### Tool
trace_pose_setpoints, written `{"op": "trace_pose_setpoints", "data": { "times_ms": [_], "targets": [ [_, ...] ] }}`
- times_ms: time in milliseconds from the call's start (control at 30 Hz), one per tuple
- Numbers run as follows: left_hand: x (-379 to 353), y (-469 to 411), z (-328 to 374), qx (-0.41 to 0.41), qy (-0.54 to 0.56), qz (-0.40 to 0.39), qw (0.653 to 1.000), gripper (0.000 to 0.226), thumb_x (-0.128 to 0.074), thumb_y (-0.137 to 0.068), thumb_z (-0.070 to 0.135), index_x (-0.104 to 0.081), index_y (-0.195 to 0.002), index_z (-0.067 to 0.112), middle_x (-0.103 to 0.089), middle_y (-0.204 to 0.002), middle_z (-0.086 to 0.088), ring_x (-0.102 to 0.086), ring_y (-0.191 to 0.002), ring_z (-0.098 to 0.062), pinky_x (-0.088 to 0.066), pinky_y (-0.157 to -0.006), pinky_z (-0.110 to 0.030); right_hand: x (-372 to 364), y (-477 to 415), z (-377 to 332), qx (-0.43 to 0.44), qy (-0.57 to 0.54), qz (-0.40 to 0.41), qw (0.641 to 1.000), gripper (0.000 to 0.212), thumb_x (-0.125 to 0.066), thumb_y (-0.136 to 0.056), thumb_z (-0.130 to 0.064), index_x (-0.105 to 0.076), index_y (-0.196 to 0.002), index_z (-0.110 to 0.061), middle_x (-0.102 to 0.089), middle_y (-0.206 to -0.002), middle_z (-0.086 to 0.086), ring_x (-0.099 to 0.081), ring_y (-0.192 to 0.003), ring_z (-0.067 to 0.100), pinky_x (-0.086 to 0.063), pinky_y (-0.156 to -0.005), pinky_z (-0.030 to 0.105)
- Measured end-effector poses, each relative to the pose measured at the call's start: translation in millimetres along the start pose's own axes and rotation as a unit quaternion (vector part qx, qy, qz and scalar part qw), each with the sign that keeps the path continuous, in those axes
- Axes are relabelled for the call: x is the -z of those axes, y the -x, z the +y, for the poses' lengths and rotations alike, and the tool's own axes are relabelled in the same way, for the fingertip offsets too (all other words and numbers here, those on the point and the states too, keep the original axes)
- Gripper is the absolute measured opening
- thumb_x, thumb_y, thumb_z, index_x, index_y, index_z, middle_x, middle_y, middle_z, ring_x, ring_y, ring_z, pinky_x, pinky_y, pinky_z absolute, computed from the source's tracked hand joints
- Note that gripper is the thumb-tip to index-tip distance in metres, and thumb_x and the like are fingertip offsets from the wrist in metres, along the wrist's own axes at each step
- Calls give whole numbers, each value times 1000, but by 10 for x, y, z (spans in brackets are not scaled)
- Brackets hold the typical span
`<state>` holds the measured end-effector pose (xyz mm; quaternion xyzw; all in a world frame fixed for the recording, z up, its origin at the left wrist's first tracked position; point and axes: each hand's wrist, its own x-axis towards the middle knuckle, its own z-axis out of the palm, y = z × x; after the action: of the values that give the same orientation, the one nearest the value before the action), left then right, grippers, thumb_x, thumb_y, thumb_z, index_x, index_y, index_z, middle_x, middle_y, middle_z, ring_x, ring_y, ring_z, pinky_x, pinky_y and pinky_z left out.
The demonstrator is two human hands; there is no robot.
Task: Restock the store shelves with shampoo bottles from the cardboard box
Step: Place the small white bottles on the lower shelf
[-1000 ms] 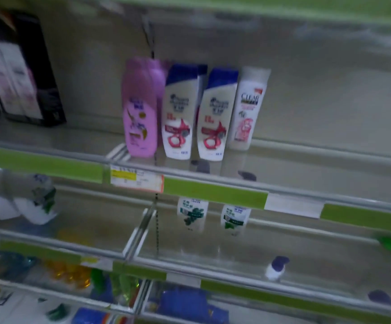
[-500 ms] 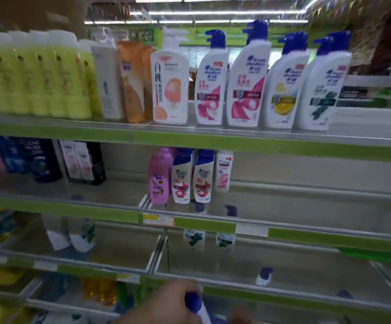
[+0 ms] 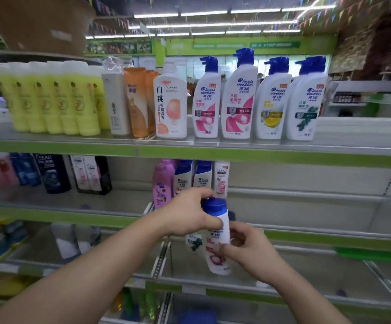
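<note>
I hold a white shampoo bottle (image 3: pixel 217 251) with a blue cap upright in front of the second shelf (image 3: pixel 306 206). My left hand (image 3: pixel 187 215) grips its top around the cap. My right hand (image 3: pixel 248 251) holds its lower body from the right. Just behind it on that shelf stand a purple bottle (image 3: pixel 161 183), two white bottles with blue caps (image 3: pixel 202 177) and a white Clear bottle (image 3: pixel 221 178). The cardboard box is not in view.
The top shelf (image 3: pixel 189 148) carries yellow tubes (image 3: pixel 49 99), orange bottles and large white pump bottles (image 3: pixel 238 97). Dark Clear bottles and a black pack (image 3: pixel 91 174) stand at the second shelf's left. To the right of the Clear bottle the shelf is bare. Glass-fronted lower shelves hold few items.
The view has tilted up from the lower shelves to the top ones. Both hands have risen into view with the blue-capped bottle, lifting it in front of the second shelf.
</note>
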<state>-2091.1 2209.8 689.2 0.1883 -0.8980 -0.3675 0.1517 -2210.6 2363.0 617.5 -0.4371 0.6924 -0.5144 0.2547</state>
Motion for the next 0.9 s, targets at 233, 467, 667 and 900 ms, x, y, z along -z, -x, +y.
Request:
{"op": "trace_pose_setpoints", "data": {
  "times_ms": [233, 467, 667, 900],
  "targets": [
    [136, -225, -65, -11, 45, 84, 995, 39, -84, -60, 40, -66, -94, 33, -73, -85, 12, -68, -74, -1, -55, -69, -23, 27, -411, -144, 27, -4, 15, 1000, 32, -84, -73, -38, -73, -100, -25, -78, -93, -3, -75, -86, 15, -60, -82, 43],
    [230, -358, -427, 19, 103, 200, 974, 35, -82, -76, 35, -66, -107, 35, -70, -94, 12, -67, -86, -3, -59, -79, -26, 74, -1028, -93, 34, 57, 101, 993, 25, -84, -78, -27, -74, -100, -31, -77, -85, -10, -73, -74, 5, -62, -73, 35],
    [355, -215, -873, 64, 103, 204, 971, 17, -77, -83, 29, -68, -97, 33, -69, -89, 9, -63, -80, 0, -47, -64, -11, 73, -1457, 108, 4, 85, 159, 984, 25, -78, -85, -28, -70, -108, -29, -75, -90, -12, -71, -71, 1, -58, -61, 23],
    [324, -76, -1145, 84, 96, 190, 973, 15, -76, -85, 25, -68, -94, 34, -68, -91, 8, -61, -75, 5, -46, -62, -9, -100, -1714, 280, -44, 90, 142, 985, 26, -75, -88, -26, -68, -112, -19, -73, -93, -5, -68, -74, 7, -53, -56, 23]
  ]
}}
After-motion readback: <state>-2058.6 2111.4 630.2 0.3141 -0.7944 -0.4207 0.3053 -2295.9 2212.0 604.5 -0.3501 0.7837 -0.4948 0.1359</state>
